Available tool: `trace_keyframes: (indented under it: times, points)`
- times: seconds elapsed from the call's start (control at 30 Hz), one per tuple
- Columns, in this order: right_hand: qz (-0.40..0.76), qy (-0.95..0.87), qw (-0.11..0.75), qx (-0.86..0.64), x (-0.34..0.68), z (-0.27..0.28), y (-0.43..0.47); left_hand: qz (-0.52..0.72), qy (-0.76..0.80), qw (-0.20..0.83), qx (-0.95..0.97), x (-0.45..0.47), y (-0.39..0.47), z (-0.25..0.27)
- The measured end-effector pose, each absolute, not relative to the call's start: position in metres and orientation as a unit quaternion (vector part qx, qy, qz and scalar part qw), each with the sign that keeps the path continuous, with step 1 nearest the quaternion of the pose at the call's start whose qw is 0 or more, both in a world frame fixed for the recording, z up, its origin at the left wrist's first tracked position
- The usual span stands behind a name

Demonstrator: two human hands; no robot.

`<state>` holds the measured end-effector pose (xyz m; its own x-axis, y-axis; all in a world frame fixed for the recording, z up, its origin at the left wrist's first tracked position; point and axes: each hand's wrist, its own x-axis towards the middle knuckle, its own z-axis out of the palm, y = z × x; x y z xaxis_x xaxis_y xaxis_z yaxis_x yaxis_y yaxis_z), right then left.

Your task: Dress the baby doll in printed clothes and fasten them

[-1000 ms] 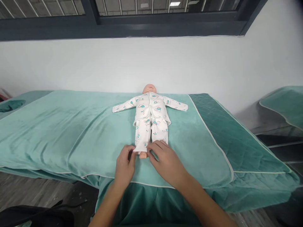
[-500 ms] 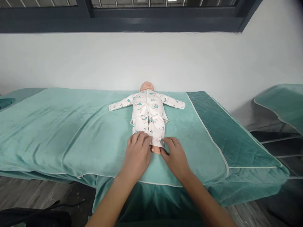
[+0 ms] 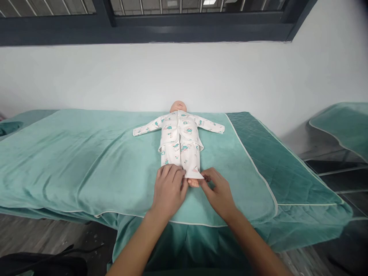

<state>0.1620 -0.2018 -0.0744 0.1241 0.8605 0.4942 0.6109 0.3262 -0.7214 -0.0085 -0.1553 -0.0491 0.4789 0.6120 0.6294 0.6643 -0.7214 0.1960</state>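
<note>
A baby doll (image 3: 178, 106) lies on its back on a green blanket, arms spread wide. It wears a white printed jacket (image 3: 179, 128) and matching trousers (image 3: 189, 159). Between finger and thumb, my right hand (image 3: 217, 191) pinches the outer corner of one trouser cuff, pulling it out sideways. One bare doll foot (image 3: 193, 183) shows below that cuff. My left hand (image 3: 169, 189) is closed at the inner side of the same cuff and covers the other leg's end. Its fingertips seem to hold the cuff's inner edge.
The light green blanket (image 3: 115, 153) covers the bed, with a darker quilted cover (image 3: 276, 161) at the right. A white wall (image 3: 184, 73) and a dark window frame (image 3: 198, 28) stand behind. Another green-covered surface (image 3: 342, 126) is at the far right. A black item (image 3: 43, 264) sits on the floor, lower left.
My right hand has moved slightly right and drawn the cuff corner outward, so the cuff flares. My left hand has barely shifted. The doll's foot shows a little further right.
</note>
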Motion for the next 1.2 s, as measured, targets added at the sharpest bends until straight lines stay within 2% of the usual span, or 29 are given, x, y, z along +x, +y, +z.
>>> trace_keyframes:
  times: [0.3,0.5,0.7,0.87,1.0,1.2]
  points:
    - [0.108,-0.658,0.459,-0.587,0.166,-0.094,-0.218,-0.387,-0.370,0.015,-0.844,-0.011,-0.168,-0.062]
    - [0.177,-0.653,0.457,-0.577,0.178,-0.090,-0.217,-0.404,-0.365,0.006,-0.839,-0.018,-0.176,-0.065]
    - [0.188,-0.561,0.506,-0.627,0.186,-0.088,-0.194,-0.463,-0.399,-0.044,-0.790,-0.028,-0.157,-0.061]
    - [0.124,-0.593,0.554,-0.571,0.179,-0.077,-0.153,-0.451,-0.435,-0.048,-0.778,-0.030,-0.106,-0.051]
    - [0.072,-0.667,0.524,-0.524,0.167,-0.061,-0.120,-0.425,-0.417,-0.106,-0.797,-0.021,-0.075,-0.048]
    - [0.096,-0.732,0.454,-0.499,0.159,-0.068,-0.112,-0.442,-0.387,-0.193,-0.786,-0.017,-0.080,-0.063]
